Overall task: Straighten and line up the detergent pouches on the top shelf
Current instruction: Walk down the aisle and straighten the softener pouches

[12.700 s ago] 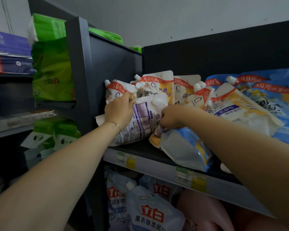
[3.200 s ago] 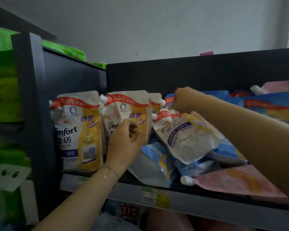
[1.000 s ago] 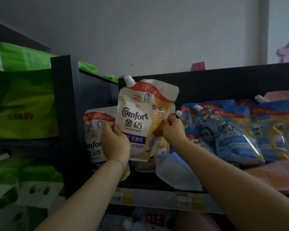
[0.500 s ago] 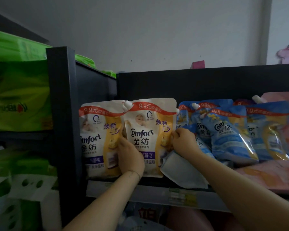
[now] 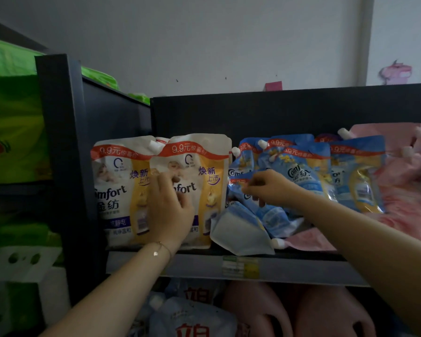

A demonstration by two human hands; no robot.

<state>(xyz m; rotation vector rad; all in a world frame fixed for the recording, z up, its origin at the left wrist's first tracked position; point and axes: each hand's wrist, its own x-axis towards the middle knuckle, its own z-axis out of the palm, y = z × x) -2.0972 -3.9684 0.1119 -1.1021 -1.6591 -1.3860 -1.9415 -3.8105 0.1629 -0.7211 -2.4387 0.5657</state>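
Sorting the blue ones is the step now, I think: two white-yellow Comfort pouches [image 5: 212, 181] stand upright at the left end of the top shelf [image 5: 301, 268]. The left hand [image 5: 169, 210] presses one with loose fingers. The right hand [image 5: 269, 188], arm stretched forward, pinches a slumped blue Comfort pouch [image 5: 249, 203], which needs lifting upright.

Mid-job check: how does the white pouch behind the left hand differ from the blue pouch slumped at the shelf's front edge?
The white pouch stands upright; the blue pouch lies tipped over. The white pouch shows its printed front; the blue pouch shows mostly a pale, plain underside. The white pouch lines up with its twin; the blue pouch sits askew ahead of its row. Both rest on the top shelf.
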